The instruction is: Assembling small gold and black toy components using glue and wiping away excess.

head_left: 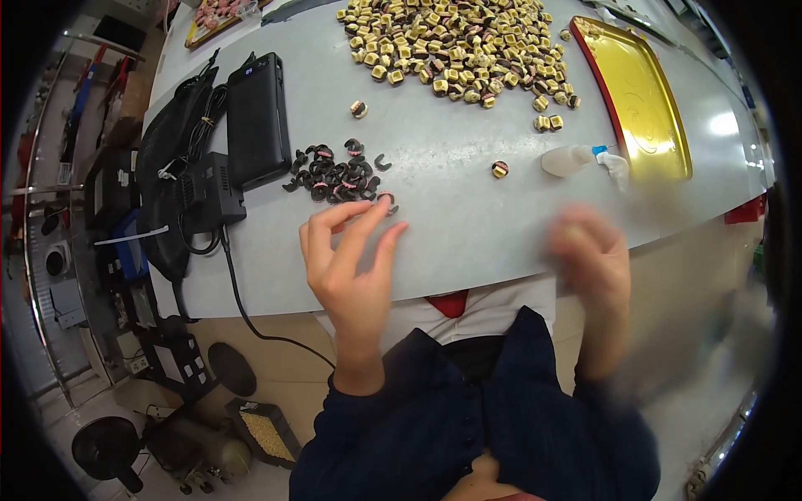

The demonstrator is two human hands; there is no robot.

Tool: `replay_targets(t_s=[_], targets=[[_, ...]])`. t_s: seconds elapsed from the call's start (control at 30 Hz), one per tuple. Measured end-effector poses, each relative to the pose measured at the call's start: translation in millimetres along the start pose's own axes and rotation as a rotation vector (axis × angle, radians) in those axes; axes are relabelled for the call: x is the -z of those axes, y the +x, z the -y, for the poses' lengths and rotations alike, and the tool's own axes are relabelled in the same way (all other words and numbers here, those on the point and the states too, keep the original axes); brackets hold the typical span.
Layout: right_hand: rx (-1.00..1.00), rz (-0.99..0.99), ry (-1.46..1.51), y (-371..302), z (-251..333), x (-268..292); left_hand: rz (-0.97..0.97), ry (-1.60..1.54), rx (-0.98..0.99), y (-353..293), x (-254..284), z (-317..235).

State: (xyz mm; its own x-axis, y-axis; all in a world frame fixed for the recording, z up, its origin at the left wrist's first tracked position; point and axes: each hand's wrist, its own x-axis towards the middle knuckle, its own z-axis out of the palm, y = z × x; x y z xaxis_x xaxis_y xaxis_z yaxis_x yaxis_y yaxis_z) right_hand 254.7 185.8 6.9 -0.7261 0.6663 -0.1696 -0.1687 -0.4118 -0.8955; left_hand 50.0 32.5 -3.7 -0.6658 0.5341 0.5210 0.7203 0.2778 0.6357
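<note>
My left hand [349, 263] is over the table's front part, thumb and fingers apart, with its fingertips at the edge of a small heap of dark curved pieces [330, 174], some with pink on them. One dark curved piece [393, 210] lies by the index fingertip. My right hand [591, 255] is raised near the front edge and smeared by motion. Its fingers look bent, and whether anything is in them does not show. Between the hands lies a single small cream-and-dark block with pink [499, 169].
Many similar cream-and-dark blocks [455, 50] are piled at the back. To the right are a gold tray [647, 100] with a red edge and a white squeeze bottle [566, 160] with a blue tip. A black power bank [257, 117] and cables are on the left.
</note>
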Motion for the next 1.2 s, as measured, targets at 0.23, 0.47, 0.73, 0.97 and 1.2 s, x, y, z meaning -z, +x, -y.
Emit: replay_targets(t_s=[0.23, 0.47, 0.73, 0.97, 1.2], targets=[[0.36, -0.337, -0.648, 13.1, 29.1, 33.0, 0.111, 0.041, 0.003, 3.1, 1.8, -3.8], [0.576, -0.272, -1.026, 46.0, 33.2, 13.9, 0.232, 0.133, -0.038, 8.1, 9.0, -1.2], [0.662, -0.232, -1.088, 35.7, 23.7, 12.5, 0.254, 0.312, -0.227, 18.4, 10.3, -2.7], [0.677, -0.169, -1.019, 43.2, 17.4, 5.2, 0.248, 0.184, -0.135, 16.9, 5.1, -0.8], [0.633, -0.151, -0.991, 41.7, 17.1, -1.6, 0.16, 0.184, -0.119, 18.6, 4.9, -1.1]])
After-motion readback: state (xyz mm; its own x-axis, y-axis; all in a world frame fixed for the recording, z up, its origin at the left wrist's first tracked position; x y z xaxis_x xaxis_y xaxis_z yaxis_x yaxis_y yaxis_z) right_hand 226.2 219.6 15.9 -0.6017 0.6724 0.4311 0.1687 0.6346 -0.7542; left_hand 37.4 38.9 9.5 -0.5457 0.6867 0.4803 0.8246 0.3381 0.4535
